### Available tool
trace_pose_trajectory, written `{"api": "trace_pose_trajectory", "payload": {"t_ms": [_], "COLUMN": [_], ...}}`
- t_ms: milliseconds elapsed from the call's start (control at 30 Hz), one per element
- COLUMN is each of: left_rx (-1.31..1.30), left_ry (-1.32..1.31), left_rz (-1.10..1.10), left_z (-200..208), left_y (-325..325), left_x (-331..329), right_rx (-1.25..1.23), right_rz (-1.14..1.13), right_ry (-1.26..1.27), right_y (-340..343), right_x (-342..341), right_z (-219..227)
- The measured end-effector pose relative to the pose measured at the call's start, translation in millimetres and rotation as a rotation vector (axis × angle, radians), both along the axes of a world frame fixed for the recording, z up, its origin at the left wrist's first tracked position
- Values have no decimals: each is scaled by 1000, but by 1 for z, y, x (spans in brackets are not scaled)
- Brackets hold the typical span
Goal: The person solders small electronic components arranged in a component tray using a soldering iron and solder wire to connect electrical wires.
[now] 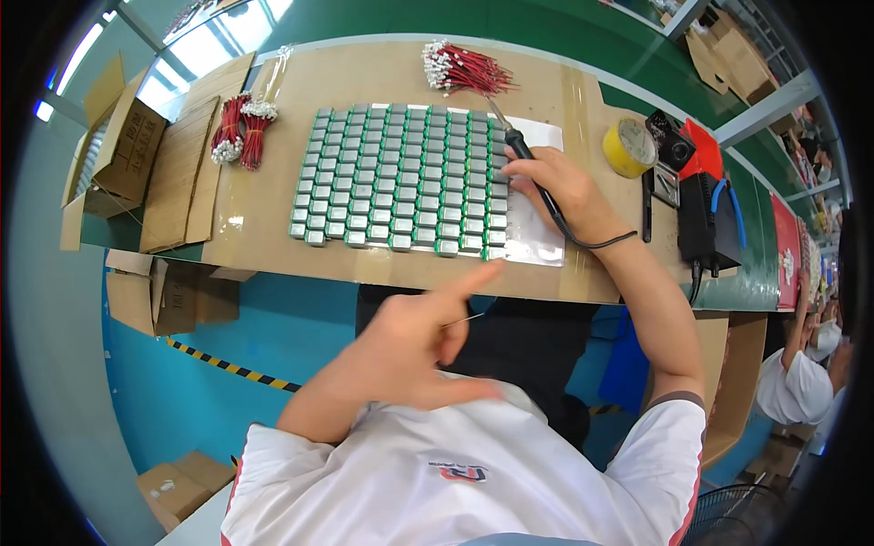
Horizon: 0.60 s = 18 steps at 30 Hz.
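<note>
Right hand point(566, 188) gripping soldering iron point(519, 144) near silver-green modules point(401, 177) lying in rows on bench point(364, 73); blurred left hand point(410, 338) hovering half open, hold on thin strand point(472, 318) unclear; steady grip likely helping keep tip point(492, 105) off neighbouring modules

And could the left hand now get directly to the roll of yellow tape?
Probably not directly: the right hand, holding the soldering iron, lies between the left hand and the roll of yellow tape, so reaching it likely means going around.

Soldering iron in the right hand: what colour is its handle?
The soldering iron handle is black; the head view shows it.
</note>
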State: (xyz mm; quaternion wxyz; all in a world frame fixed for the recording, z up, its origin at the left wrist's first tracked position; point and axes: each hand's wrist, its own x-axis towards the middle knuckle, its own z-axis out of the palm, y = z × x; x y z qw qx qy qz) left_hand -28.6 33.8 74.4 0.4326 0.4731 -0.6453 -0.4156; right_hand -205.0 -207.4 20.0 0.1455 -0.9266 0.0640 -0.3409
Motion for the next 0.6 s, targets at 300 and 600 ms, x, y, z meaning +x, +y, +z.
{"api": "trace_pose_trajectory", "payload": {"t_ms": [300, 600], "left_rx": [-132, -157], "left_ry": [140, 106], "left_rz": [291, 342], "left_z": [-70, -64], "left_y": [34, 24], "left_x": [28, 9], "right_rx": [72, -9], "right_rz": [-2, -26], "right_ry": [35, -23], "right_y": [-2, -1], "right_x": [-4, 0], "right_z": [-1, 1]}}
